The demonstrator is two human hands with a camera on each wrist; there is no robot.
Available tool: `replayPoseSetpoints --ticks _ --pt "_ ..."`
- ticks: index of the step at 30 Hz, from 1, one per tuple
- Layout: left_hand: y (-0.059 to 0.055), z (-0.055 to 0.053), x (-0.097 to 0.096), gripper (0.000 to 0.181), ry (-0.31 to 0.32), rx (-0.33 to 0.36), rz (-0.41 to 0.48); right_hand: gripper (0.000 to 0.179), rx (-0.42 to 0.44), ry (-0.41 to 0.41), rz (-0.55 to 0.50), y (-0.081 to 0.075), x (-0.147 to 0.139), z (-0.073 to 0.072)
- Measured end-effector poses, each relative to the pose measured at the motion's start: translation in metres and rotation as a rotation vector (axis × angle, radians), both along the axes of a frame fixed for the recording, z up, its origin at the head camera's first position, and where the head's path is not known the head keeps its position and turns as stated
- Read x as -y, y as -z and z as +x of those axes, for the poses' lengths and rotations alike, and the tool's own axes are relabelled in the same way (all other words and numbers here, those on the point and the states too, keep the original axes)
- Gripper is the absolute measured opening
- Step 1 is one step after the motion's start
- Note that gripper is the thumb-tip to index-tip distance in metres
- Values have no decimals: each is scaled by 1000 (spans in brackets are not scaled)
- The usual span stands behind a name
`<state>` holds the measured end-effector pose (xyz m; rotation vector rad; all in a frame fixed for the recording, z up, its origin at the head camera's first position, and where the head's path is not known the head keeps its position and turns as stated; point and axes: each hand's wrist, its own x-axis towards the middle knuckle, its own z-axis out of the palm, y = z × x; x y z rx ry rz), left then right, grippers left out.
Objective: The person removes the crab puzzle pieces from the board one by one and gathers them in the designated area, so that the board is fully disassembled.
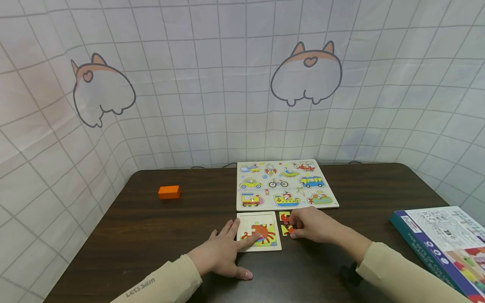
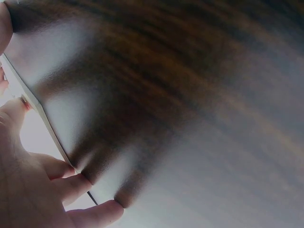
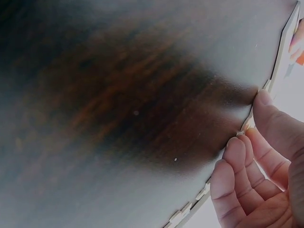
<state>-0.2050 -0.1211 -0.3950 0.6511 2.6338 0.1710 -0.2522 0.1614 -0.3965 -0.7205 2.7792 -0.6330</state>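
A small square puzzle board (image 1: pixel 277 246) with an orange crab-like picture lies on the table. My left hand (image 1: pixel 223 252) is spread over its left side, index finger laid on the picture and thumb on the table. In the left wrist view, the left hand's fingertips (image 2: pixel 78 183) reach the board's edge. Just right of the board are loose jigsaw pieces (image 1: pixel 283 216), yellow and red. My right hand (image 1: pixel 312 225) has its fingers curled at these pieces; thumb and index finger pinch at their edge. In the right wrist view, the right hand (image 3: pixel 266 175) partly hides the pieces.
Behind the small board lies a larger vehicle peg puzzle (image 1: pixel 278 191). An orange block (image 1: pixel 169 192) sits at the left. A boxed set (image 1: pixel 435 240) lies at the right edge of the dark table (image 1: pixel 151 235). A gridded cloth (image 1: pixel 212 84) hangs behind.
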Motion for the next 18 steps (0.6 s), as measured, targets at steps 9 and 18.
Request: replayPoseSetpoints --ticks 9,18 --pt "2 1 0 90 -5 5 2 24 12 1 2 1 0 0" --pt "0 1 0 90 -9 8 -3 5 -81 -6 -100 -10 0 -6"
